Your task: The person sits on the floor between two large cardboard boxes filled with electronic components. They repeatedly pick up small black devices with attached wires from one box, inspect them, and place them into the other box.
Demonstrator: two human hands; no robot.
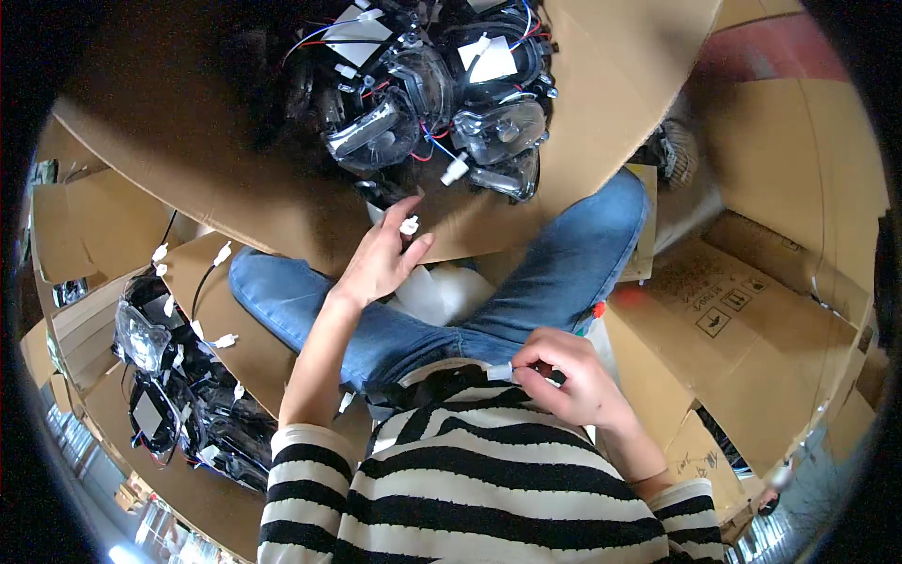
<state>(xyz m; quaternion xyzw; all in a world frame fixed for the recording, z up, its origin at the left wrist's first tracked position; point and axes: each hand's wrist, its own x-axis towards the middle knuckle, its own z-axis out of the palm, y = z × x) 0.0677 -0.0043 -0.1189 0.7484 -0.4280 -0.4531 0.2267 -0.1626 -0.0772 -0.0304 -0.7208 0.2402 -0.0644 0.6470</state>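
I have only the one view, from the camera worn on the head, looking steeply down over the striped sweater [489, 489] and the crossed legs in blue jeans [564, 273]. It sits close: my left hand [381, 258] and right hand [568, 371] fill the middle. The fisheye bends the cardboard box [601, 113] edges toward the dark rim. The far edge of the picture reaches into that box.
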